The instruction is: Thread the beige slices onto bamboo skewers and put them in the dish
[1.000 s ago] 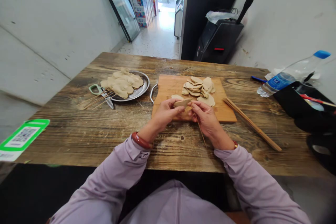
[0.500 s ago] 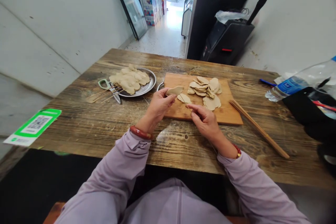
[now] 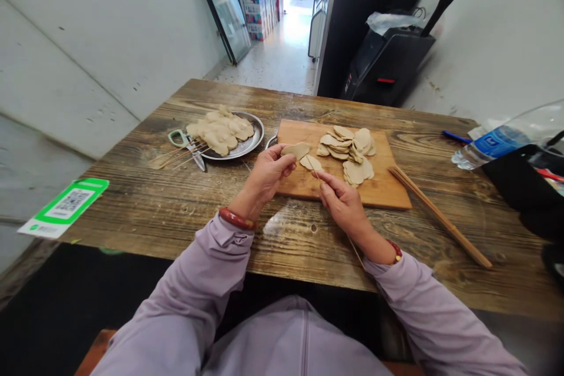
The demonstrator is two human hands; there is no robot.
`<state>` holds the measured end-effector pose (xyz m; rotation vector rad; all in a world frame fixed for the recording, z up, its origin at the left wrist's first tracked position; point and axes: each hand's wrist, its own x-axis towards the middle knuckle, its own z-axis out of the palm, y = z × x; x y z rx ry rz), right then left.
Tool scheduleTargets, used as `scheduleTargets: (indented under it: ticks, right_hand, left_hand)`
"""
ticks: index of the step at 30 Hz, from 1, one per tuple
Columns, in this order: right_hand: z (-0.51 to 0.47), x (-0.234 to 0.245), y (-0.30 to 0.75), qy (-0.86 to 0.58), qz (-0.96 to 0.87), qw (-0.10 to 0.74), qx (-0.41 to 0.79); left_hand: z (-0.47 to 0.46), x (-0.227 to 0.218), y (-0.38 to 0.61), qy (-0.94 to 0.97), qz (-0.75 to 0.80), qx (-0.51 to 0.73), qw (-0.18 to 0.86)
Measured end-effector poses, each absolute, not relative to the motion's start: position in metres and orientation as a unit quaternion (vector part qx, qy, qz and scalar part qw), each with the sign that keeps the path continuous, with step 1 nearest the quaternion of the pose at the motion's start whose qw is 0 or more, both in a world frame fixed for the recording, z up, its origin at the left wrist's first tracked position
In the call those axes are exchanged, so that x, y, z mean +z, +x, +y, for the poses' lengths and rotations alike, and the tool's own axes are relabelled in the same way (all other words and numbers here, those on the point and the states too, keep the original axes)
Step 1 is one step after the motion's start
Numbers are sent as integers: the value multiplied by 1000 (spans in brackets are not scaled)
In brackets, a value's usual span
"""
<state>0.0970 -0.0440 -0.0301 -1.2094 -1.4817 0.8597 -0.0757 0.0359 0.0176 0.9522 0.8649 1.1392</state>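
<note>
Between its thumb and fingers my left hand (image 3: 267, 173) pinches a flat beige slice (image 3: 296, 151), perhaps of bean curd or gluten. A thin wooden skewer (image 3: 356, 249) is held in my right hand (image 3: 341, 198), its upper end close to the slice's right edge; whether it pierces the slice I cannot tell. Both hands are over the near edge of a wooden cutting board (image 3: 299, 189). One loose slice (image 3: 312, 163) lies there just beyond my fingers. Farther right on the board is a pile of similar slices (image 3: 348, 144).
At left, a metal plate (image 3: 259, 134) bears skewered slices (image 3: 220, 129), beside scissors (image 3: 178, 138). A bundle of skewers (image 3: 440, 217) rests right of the board. A water bottle (image 3: 497, 141) and black holder (image 3: 506, 179) stand at far right. A QR-code card (image 3: 66, 205) lies at the left edge.
The view has shifted slightly. The slice in my left hand now shows more of its flat face, and more of the skewer's lower end is visible below my right hand.
</note>
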Motion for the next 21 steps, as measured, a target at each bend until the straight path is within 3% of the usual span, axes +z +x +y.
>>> scheduleTargets:
  ticks: [5,15,21]
  right_hand:
    - [-46,-28,99,-489,-687,482,239]
    - [-30,-30,116,-549,-684,465,123]
    - [-21,-6,168,-736,-615,282,6]
  left_hand:
    - [38,15,-76,435,381,501,644]
    - [42,14,-74,499,418,477,591]
    - [45,-1,-72,634,446,448,445]
